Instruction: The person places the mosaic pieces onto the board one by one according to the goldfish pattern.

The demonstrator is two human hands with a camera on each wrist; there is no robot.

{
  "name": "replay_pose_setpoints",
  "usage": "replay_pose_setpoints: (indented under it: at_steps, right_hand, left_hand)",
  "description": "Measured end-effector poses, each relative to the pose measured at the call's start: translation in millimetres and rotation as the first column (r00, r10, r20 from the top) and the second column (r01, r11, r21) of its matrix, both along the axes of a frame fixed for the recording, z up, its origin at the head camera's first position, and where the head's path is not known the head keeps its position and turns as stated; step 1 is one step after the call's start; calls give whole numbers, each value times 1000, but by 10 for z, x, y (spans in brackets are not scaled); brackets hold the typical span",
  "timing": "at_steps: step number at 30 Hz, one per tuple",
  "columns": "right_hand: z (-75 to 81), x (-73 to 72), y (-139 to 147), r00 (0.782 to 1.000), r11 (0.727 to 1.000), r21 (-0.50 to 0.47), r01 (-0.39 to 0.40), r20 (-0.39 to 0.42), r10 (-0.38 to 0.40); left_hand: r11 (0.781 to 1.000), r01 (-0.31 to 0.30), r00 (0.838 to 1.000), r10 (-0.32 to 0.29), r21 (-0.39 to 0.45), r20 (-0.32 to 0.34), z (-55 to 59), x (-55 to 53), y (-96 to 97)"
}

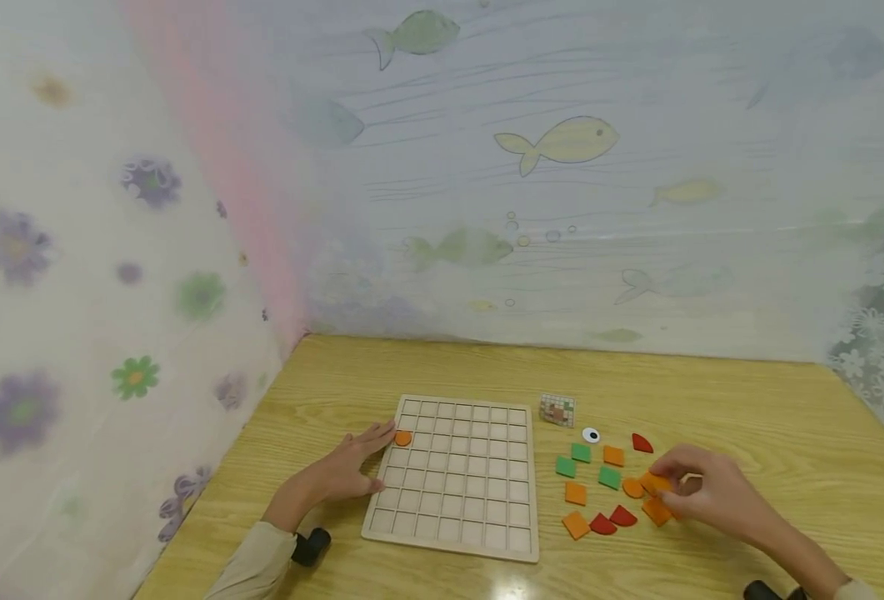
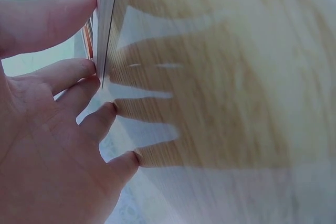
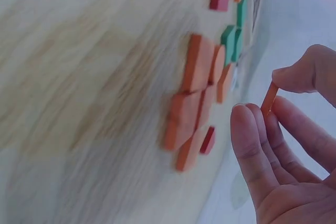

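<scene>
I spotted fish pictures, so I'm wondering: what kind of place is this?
Perhaps an indoor play corner, going by the fish pictures, the grid board and the colourful pieces beside it.

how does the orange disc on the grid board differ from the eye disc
Colour: the orange disc is plain orange, while the eye disc is white with a black spot.
Place: the orange disc sits in the leftmost column of the wooden grid board; the eye disc lies on the table, just right of the board.
Nearness: the orange disc is close to the left hand; the eye disc is not.
Shared: both look round and lie flat.
</scene>
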State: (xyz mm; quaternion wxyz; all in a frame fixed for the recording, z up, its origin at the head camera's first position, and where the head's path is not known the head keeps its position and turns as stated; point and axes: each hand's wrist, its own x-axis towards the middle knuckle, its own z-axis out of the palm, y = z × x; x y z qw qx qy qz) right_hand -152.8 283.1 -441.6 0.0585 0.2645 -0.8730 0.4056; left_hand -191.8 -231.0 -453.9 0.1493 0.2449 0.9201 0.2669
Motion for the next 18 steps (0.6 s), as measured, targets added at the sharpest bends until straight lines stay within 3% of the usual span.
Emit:
replay_pose_setpoints:
  at_steps: [5,18]
  right_hand:
    - [16,-45,-138,1000,1000,-2,-14,1,14]
    - [49,-171,-530,988,986,-81,-149,-40,146]
  left_hand:
    - [1000,-3,1000,3,-1,-2,-10,-4,5]
    - [1000,-3,1000,3,17,-3,3,-3,9]
